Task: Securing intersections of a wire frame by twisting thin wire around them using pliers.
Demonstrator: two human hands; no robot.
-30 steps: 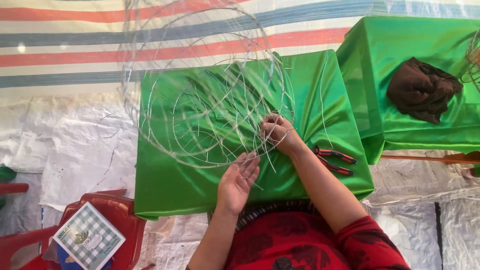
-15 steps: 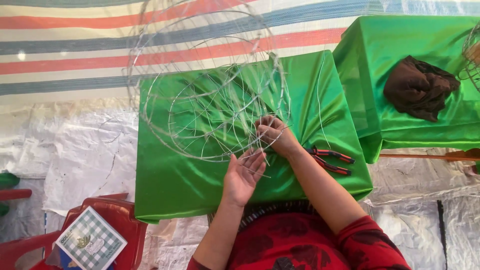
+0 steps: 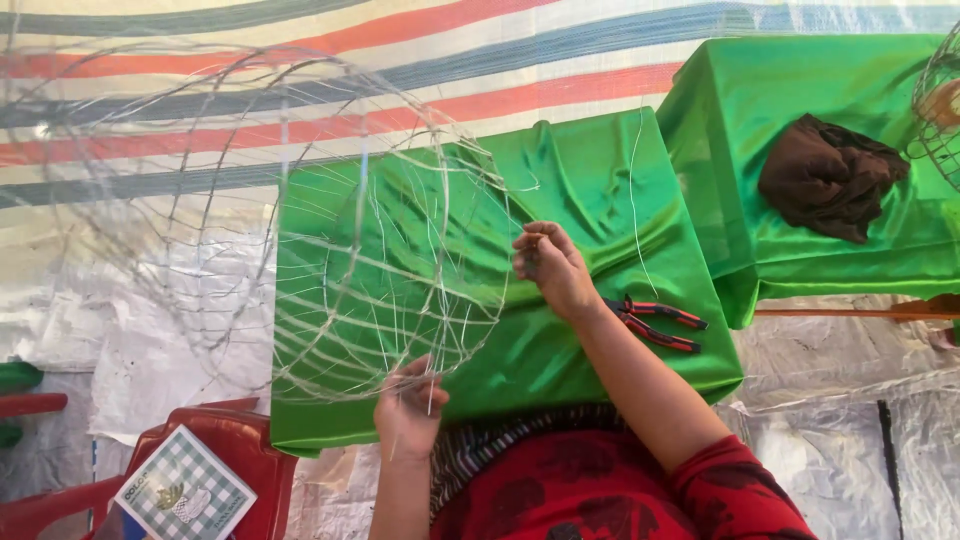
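A large round frame of thin silvery wire (image 3: pixel 330 250) stands tilted up over a table draped in shiny green cloth (image 3: pixel 590 190). My left hand (image 3: pixel 408 410) grips the frame's lower rim near the table's front edge. My right hand (image 3: pixel 550 268) pinches wires at the frame's right side, fingers closed on them. Red-handled pliers (image 3: pixel 655 322) lie on the green cloth just right of my right wrist. A loose wire strand (image 3: pixel 636 190) trails over the cloth behind them.
A second green-draped table (image 3: pixel 740 110) stands at the right with a dark brown cloth bundle (image 3: pixel 830 178) and part of another wire frame (image 3: pixel 940 110). A red plastic chair (image 3: pixel 235 450) with a checked box (image 3: pixel 185 495) sits at lower left. A striped tarp (image 3: pixel 400 60) covers the ground.
The wire frame has been lifted and tilted up off the table toward the left. My left hand dropped to its lower rim; my right hand stayed on the right side wires.
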